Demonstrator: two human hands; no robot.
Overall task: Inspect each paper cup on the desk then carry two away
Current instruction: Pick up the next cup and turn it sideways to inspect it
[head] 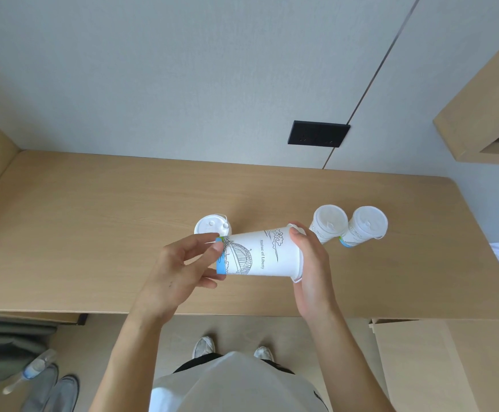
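Note:
I hold a white paper cup (261,252) sideways above the wooden desk (93,233); it carries a line drawing, the words "Statue of Liberty" and a blue band at its base. My left hand (182,269) pinches the base end. My right hand (310,263) grips the lidded top end. Behind my left fingers a second lidded cup (211,224) stands upright, partly hidden. Two more lidded cups stand side by side to the right: one (328,223) and the other (365,226).
A black socket panel (318,133) sits on the wall behind the desk. A wooden shelf (485,114) juts out at upper right. On the floor lie a plastic bottle (32,370) and grey shoes (55,388). A light cabinet (438,361) stands under the desk's right side.

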